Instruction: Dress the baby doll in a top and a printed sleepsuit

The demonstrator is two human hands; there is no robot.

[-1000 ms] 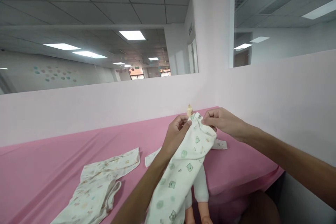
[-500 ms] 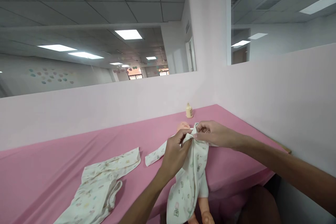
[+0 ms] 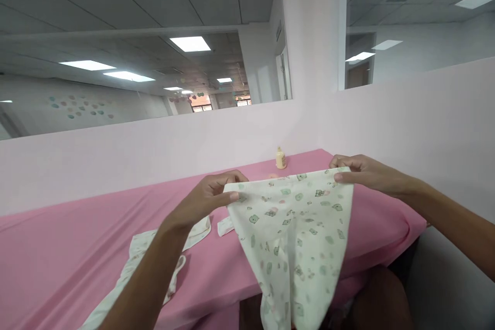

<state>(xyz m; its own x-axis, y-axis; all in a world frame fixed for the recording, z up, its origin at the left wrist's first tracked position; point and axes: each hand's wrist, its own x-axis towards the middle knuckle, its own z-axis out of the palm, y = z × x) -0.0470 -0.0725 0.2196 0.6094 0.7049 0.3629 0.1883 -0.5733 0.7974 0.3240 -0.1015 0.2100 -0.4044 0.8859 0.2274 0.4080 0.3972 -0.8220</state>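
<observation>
White baby pants [image 3: 297,221] with green and pink animal prints hang stretched out in front of me by the waistband. My left hand [image 3: 216,191] pinches the left end of the top edge, thumb in front. At the right end, my right hand [image 3: 353,167] grips the same edge between thumb and fingers. Behind the cloth lies a baby doll, almost wholly hidden; only a sliver of its head [image 3: 273,176] shows above the edge. A white printed sleeve [image 3: 225,226] sticks out at the left, below my left hand.
A pink cloth [image 3: 77,227] covers the table, which stands against a pale wall with windows. Another white printed garment [image 3: 141,243] lies at the left, partly behind my left forearm. A small cream bottle [image 3: 281,159] stands near the back edge.
My hands were close together, gathering the pants over the doll. They have moved apart, spreading the waistband wide, and the pants now cover most of the doll from view.
</observation>
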